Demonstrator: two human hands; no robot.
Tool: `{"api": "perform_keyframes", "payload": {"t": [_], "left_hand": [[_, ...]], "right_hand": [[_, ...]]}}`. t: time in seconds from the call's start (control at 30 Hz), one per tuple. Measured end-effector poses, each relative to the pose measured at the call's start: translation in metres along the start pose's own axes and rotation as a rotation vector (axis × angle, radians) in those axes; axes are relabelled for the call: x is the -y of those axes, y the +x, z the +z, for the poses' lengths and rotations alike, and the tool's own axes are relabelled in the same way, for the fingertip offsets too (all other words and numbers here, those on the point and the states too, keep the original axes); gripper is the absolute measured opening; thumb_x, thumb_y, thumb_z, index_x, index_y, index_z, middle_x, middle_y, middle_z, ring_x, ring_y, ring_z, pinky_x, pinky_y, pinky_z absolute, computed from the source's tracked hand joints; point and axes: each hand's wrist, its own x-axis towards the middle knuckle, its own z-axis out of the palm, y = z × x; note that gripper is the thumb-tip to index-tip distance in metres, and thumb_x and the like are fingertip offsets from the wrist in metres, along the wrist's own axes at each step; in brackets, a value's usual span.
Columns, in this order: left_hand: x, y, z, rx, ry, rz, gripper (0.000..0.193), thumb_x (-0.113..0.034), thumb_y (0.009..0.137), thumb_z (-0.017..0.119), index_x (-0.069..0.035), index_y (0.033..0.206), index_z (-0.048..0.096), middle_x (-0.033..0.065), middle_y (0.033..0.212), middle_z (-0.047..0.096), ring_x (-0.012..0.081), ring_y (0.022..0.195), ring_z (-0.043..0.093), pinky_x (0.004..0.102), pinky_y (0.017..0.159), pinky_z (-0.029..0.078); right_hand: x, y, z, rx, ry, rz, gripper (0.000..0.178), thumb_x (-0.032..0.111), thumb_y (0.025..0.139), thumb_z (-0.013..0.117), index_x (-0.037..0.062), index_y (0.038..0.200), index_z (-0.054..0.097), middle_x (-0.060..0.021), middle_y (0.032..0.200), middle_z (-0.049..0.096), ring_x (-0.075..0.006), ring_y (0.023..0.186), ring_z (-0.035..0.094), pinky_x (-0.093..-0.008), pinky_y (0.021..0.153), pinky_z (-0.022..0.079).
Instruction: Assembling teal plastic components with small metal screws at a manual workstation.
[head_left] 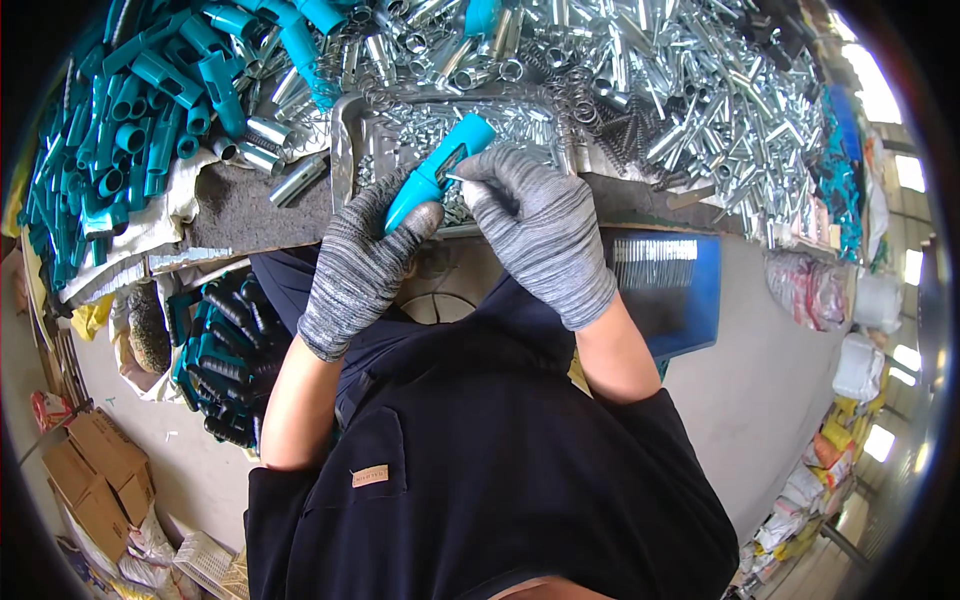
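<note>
Both my hands wear grey striped knit gloves. In my left hand lies a teal plastic tubular housing, held at its lower end, with a long slot in its side and its wide end pointing away from me. My right hand is closed in a pinch at that slot, with the tip of a small thin metal piece showing between thumb and forefinger. Just beyond both hands, a metal-rimmed tray contains many small shiny metal parts, partly covered by the hands and the housing.
Teal housings are heaped at the left. Metal tubes, coil springs and slim metal pins cover the far table. A blue bin sits below the table's edge. Teal-and-black parts and cardboard boxes lie lower left.
</note>
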Motion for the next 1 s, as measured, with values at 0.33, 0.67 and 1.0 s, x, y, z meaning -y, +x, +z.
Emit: {"api": "perform_keyframes", "payload": {"t": [0.33,0.67,1.0], "left_hand": [[0.008,0.007,0.019,-0.356,0.476,0.389,0.046,-0.023,0.084,0.071,-0.002,0.123,0.058,0.0249,0.091,0.065,0.0365,0.083,0.068,0.0386,0.071,0.053],[-0.02,0.004,0.011,0.042,-0.004,0.141,0.048,-0.025,0.088,0.07,-0.002,0.129,0.057,0.0072,0.101,0.068,0.0117,0.088,0.059,0.029,0.082,0.049],[-0.009,0.05,0.007,-0.131,0.383,0.262,0.028,-0.031,0.093,0.057,-0.009,0.106,0.068,0.0151,0.091,0.068,0.0335,0.085,0.064,0.0417,0.076,0.05]], "right_hand": [[0.001,0.008,0.022,-0.209,0.006,0.064,0.014,0.012,0.085,0.069,0.0033,0.094,0.063,-0.0085,0.079,0.066,-0.0176,0.067,0.066,-0.0289,0.065,0.053],[-0.027,0.004,0.004,0.047,0.708,0.211,0.058,0.046,0.088,0.065,-0.0016,0.119,0.059,-0.0103,0.112,0.064,-0.017,0.104,0.061,-0.0307,0.09,0.049],[-0.045,-0.004,-0.012,-0.387,1.29,0.331,0.052,0.038,0.093,0.059,0.0004,0.127,0.049,-0.0154,0.121,0.058,-0.0301,0.114,0.056,-0.0476,0.102,0.042]]}}
